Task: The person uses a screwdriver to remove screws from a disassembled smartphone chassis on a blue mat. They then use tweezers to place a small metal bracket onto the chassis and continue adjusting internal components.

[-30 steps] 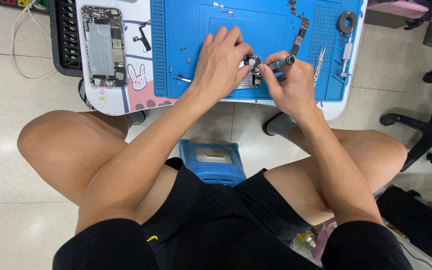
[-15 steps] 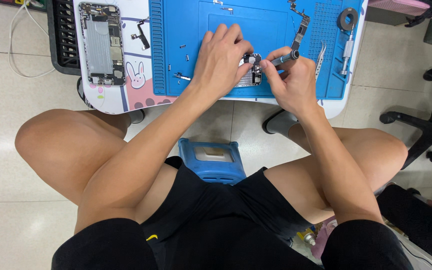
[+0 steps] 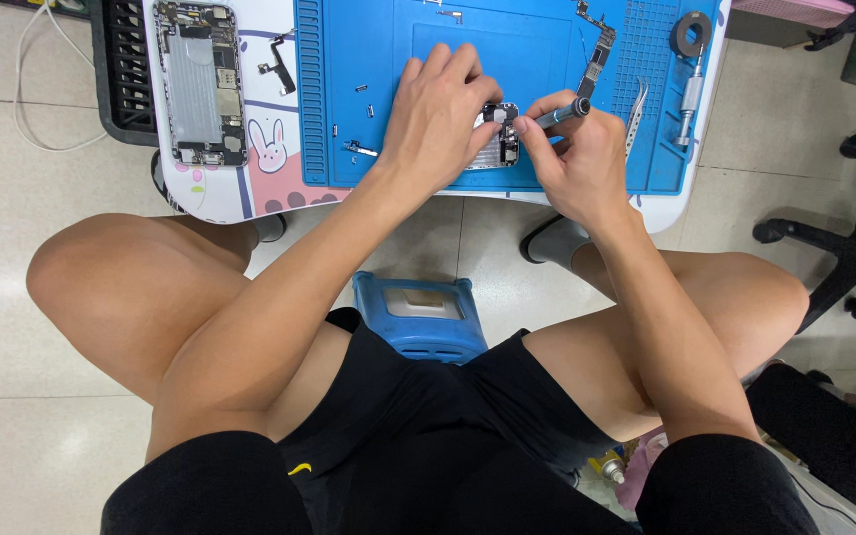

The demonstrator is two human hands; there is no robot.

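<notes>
My left hand (image 3: 438,124) presses fingers down on a small phone part (image 3: 499,139) on the blue mat (image 3: 537,50). My right hand (image 3: 577,163), just right of it, pinches a screwdriver (image 3: 562,113) whose tip meets the part.

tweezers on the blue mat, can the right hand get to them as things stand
Probably yes: the tweezers lie bare on the blue mat just beside the right hand, nothing between, though that hand holds a screwdriver.

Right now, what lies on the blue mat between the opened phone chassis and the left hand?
Head view: small loose screws and metal brackets on the blue silicone mat, before the left hand.
</notes>
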